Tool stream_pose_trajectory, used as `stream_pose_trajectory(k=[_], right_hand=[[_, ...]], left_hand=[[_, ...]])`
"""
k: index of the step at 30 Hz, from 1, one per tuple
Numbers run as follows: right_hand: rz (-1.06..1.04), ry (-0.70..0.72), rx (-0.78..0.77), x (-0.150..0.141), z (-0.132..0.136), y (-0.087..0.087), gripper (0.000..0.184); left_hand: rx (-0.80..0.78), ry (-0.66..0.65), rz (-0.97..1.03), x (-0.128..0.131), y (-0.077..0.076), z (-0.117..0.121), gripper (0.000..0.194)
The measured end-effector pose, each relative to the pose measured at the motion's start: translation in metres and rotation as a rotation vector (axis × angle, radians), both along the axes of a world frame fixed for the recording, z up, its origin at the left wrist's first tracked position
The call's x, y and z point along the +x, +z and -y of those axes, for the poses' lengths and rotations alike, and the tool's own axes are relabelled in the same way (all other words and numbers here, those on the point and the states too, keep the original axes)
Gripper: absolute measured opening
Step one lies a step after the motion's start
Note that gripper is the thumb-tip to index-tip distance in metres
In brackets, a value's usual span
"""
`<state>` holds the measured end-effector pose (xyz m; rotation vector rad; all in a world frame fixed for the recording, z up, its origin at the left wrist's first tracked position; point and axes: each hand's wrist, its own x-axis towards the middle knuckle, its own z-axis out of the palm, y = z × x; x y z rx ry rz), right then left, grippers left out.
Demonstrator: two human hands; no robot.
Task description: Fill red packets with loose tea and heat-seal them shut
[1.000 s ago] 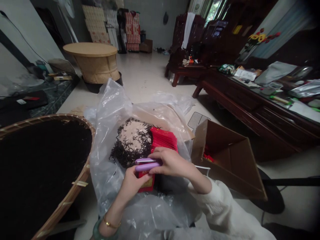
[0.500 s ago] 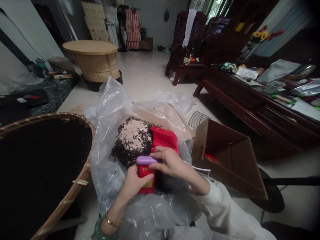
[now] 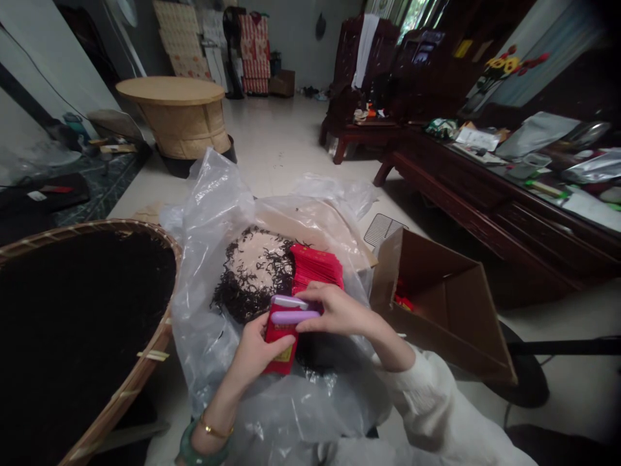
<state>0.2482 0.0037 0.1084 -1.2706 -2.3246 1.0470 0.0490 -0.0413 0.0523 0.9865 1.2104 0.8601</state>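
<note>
My left hand (image 3: 255, 355) grips a red packet (image 3: 281, 346) with gold print by its side, thumb across its front. In my right hand (image 3: 334, 310) is a small purple handheld bag sealer (image 3: 295, 317), its two arms spread apart at the packet's top edge. One arm is purple; the other shows a whitish inner face. Behind the hands, a fanned stack of red packets (image 3: 317, 265) rests beside dark twisted tea leaves (image 3: 233, 294), which ring a pale round surface. All this lies in a large clear plastic bag (image 3: 213, 200).
A wide bamboo tray (image 3: 167, 323) of dark leaves stands at the left. An open cardboard box (image 3: 451, 330) with something red inside is at the right. Farther off are a round wooden-topped basket table (image 3: 169, 90) and a long dark wooden table (image 3: 460, 175) with clutter.
The sealer's arms were closed together over the packet's top; now they are parted. The packet stays in my left hand, and the view has shifted slightly.
</note>
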Motion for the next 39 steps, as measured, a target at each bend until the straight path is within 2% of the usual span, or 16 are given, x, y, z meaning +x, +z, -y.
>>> stream_pose_trajectory(k=[5,13,18,24,39], right_hand=[[-0.053,-0.008,-0.029,-0.017,0.005,0.001,0.032],[-0.048,-0.048,0.025,-0.019,0.007,-0.003,0.019],[-0.051,-0.032,0.043,-0.021,0.010,-0.006,0.017],[-0.100,-0.052,0.022,-0.024,0.010,-0.009,0.025],[-0.111,-0.073,-0.007,-0.028,0.010,-0.015,0.019]], left_hand=[[0.034,0.013,-0.105,0.000,-0.001,0.000,0.037],[0.014,0.041,-0.019,0.000,0.000,0.001,0.043],[0.080,0.174,0.048,-0.002,0.005,-0.005,0.045],[0.172,0.147,-0.012,-0.003,0.013,-0.009,0.035],[0.237,0.184,-0.033,-0.002,0.004,-0.010,0.031]])
